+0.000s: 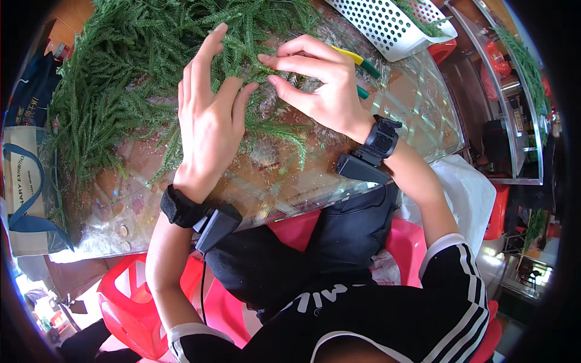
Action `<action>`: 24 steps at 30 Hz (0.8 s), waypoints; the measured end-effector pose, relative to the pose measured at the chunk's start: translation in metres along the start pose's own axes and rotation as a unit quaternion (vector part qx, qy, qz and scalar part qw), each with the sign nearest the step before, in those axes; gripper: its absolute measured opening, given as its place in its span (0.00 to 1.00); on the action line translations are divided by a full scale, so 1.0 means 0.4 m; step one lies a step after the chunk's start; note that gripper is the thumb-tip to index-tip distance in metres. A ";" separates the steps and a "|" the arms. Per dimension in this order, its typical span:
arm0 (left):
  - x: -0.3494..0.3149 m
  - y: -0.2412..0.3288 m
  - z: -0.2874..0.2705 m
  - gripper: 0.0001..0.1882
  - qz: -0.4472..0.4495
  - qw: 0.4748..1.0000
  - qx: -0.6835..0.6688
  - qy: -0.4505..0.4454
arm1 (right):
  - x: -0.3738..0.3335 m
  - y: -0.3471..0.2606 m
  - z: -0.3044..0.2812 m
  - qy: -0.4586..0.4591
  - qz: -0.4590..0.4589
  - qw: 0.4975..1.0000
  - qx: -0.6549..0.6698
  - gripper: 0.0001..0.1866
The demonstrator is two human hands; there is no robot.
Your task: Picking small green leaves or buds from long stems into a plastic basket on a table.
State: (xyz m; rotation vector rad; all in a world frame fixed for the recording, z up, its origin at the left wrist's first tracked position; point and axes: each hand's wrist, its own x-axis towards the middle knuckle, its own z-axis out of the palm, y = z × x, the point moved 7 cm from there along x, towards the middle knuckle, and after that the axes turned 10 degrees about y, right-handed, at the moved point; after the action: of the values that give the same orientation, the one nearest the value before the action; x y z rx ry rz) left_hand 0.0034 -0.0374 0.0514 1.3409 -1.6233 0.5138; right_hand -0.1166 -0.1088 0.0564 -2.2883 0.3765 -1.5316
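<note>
My left hand [209, 118] lies flat with fingers spread on a pile of green fern-like sprigs [127, 66] on a glass tabletop [417, 115]. My right hand [318, 85] is beside it, its fingers pinching at a sprig near the left fingertips. Whether the right hand truly grips a stem is hidden by the fingers. A tool with yellow and green handles [363, 63] lies just behind the right hand. Both wrists wear black straps with small black boxes.
A white perforated plastic basket [387, 24] holding some greenery sits at the table's far right. A paper bag with blue handles [24, 181] stands at the left. Red plastic stools [130, 302] are under and beside me. Glass shelves stand at the right.
</note>
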 end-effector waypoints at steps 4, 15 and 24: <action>0.010 0.024 -0.015 0.07 0.036 0.999 0.023 0.011 | -0.001 0.001 0.000 -0.010 0.009 1.000 0.004 0.16; 0.013 0.033 -0.015 0.05 0.070 0.995 0.067 -0.008 | 0.007 -0.002 -0.004 -0.002 0.042 0.999 0.029 0.18; 0.013 0.033 -0.019 0.04 0.069 0.995 0.071 -0.006 | 0.008 -0.009 -0.006 -0.002 0.038 0.999 0.037 0.20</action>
State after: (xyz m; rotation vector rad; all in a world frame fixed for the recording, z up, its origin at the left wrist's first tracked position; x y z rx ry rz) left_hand -0.0057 -0.0299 0.0627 1.3416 -1.7242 0.7172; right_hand -0.1174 -0.1072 0.0615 -2.1939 0.3948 -1.4795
